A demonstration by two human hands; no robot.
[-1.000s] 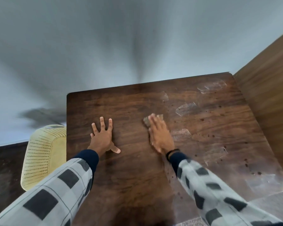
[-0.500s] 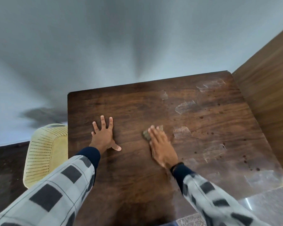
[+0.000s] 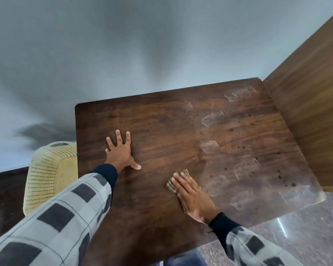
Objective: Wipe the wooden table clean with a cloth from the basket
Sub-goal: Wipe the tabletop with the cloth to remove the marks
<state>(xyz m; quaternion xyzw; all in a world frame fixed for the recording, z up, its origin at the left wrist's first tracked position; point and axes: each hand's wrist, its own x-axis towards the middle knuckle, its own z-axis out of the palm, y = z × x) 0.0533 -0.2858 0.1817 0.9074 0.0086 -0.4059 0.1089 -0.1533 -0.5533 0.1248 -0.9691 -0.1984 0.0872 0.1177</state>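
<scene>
Wooden table (image 3: 161,127) bears both hands, each grip wide: right hand (image 3: 193,198) presses the cloth (image 3: 171,187) flat near the front edge, left hand (image 3: 121,152) lies splayed. Yellow basket (image 3: 50,173) stands just left of it.

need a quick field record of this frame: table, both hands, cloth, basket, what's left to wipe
table: dark wooden table, seen from above
left: left hand flat on the table, fingers spread, holding nothing
right: right hand flat, fingers straight, pressing the cloth down
cloth: cloth mostly hidden under the right hand, edges showing by the fingertips
basket: yellow perforated basket beside the table's left edge
unwiped: dark spots and pale patches (smears or glare, cannot tell) on the table's right side
</scene>
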